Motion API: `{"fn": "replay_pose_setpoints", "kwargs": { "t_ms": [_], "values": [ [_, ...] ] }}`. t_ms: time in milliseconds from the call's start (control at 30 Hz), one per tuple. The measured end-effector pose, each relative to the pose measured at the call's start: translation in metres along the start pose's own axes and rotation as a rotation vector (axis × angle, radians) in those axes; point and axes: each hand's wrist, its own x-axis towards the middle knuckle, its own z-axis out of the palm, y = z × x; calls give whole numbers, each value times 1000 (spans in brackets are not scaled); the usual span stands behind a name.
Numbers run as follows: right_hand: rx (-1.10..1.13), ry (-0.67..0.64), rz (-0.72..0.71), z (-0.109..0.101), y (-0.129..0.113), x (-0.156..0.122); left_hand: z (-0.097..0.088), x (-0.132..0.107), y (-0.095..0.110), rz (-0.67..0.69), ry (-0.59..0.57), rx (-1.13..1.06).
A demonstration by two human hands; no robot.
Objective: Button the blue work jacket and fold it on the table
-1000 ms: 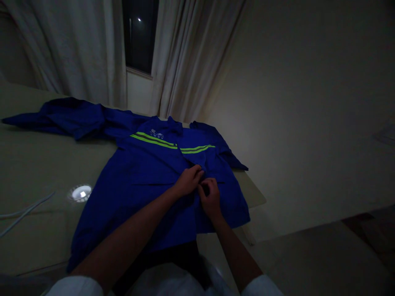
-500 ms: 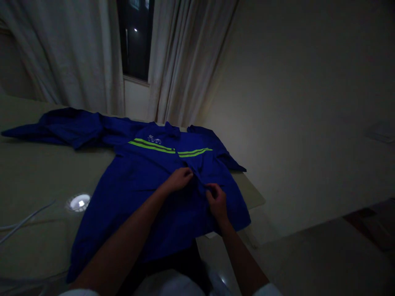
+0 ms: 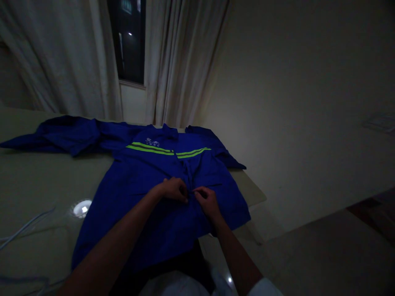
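Observation:
A blue long-sleeved work jacket (image 3: 132, 172) with yellow-green stripes across the chest lies spread over the table, collar at the far side. My left hand (image 3: 176, 190) pinches the cloth along its front opening, fingers curled down. Close by on the right, my right hand (image 3: 206, 200) grips the opposite edge of that opening between thumb and forefinger. Only a small gap separates the two sets of fingertips, and the cloth is bunched there. Any button between them is too small and dark to make out.
The pale table (image 3: 37, 176) reflects a bright light at the left. A white cable (image 3: 26, 226) lies on its left part. Behind stand curtains (image 3: 175, 61) and a dark window (image 3: 129, 45); a plain wall (image 3: 293, 123) rises on the right.
My left hand has moved down along the front opening, and my right hand has shifted left toward it. The fingertips are now closer together. The view has tilted slightly.

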Motion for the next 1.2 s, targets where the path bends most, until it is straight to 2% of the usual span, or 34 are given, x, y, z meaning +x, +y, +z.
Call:
{"fn": "replay_pose_setpoints", "kwargs": {
  "t_ms": [100, 200, 300, 400, 500, 700, 900, 1100, 1200],
  "values": [
    [-57, 55, -9, -3, -2, 0, 10, -9, 3, 33, 94, 29],
    [-93, 61, 3, -4, -4, 0, 16, -11, 3, 117, 107, 5],
    [-88, 30, 1, -2, -3, -1, 16, -9, 3, 197, 86, -23],
    [-66, -46, -10, -1, 1, -2, 13, -9, 3, 249, 113, 0],
    [-52, -97, -31, 1, 4, -4, 11, -11, 5, 274, 150, 66],
    [-43, -118, -31, 0, 2, -5, 12, -15, 11, 269, 239, 258],
    [-34, -104, -68, 0, -1, -4, 14, -21, 20, 265, 200, 510],
    [-8, -118, -74, 3, 4, -5, 36, -37, 16, 379, 398, 670],
    [3, -134, -78, 3, 4, -6, 43, -42, 16, 390, 445, 691]
  ]
}}
